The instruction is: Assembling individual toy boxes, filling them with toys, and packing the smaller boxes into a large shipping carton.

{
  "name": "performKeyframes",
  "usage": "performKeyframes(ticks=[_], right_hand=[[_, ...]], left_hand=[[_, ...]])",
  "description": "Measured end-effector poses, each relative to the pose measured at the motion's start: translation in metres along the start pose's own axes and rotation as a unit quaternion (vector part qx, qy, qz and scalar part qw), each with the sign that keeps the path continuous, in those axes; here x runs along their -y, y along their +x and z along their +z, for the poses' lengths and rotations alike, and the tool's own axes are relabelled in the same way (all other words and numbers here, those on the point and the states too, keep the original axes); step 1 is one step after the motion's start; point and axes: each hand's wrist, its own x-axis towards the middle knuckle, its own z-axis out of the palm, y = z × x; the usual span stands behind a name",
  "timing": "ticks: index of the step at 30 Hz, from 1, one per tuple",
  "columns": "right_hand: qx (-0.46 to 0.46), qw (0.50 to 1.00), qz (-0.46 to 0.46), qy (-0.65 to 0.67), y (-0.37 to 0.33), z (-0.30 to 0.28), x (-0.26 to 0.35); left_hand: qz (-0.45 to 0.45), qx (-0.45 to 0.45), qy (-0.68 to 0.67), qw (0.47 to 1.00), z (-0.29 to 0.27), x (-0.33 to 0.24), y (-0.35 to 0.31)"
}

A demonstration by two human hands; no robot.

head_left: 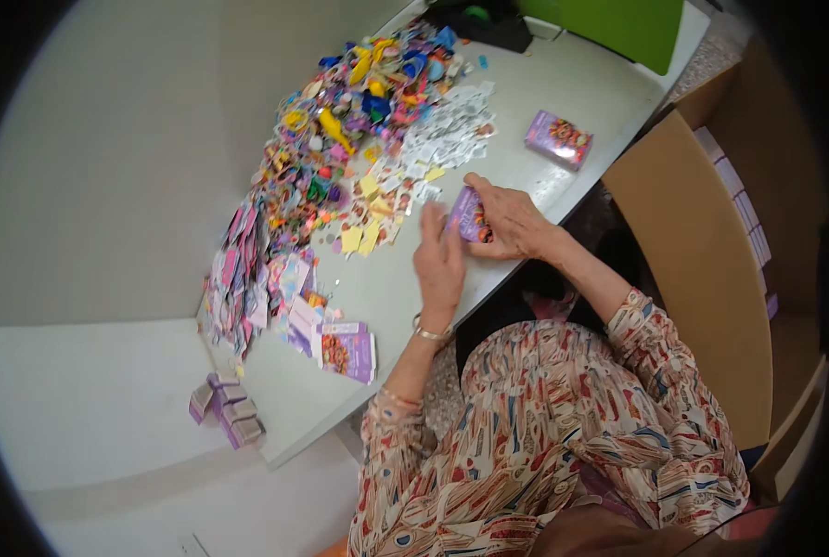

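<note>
My right hand is closed round a small purple printed carton, held just above the near edge of the table. Close against the carton's left side is my left hand, its fingers stretched out and a little blurred. I cannot tell whether it touches the carton. Another purple carton lies on the table to the right. Left of my hands, a flattened-looking purple carton rests near the table's front edge.
Along the wall runs a heap of colourful small toys, beside white packets, yellow slips and folded printed sheets. Several purple boxes cluster at the table's left end. An open cardboard box with purple cartons stands at right.
</note>
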Motion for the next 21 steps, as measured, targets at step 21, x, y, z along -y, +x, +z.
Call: performKeyframes(ticks=[21], right_hand=[[-0.114, 0.879, 0.066, -0.459, -0.003, -0.062, -0.06]], left_hand=[[-0.038, -0.03, 0.43, 0.902, -0.197, 0.065, -0.113]])
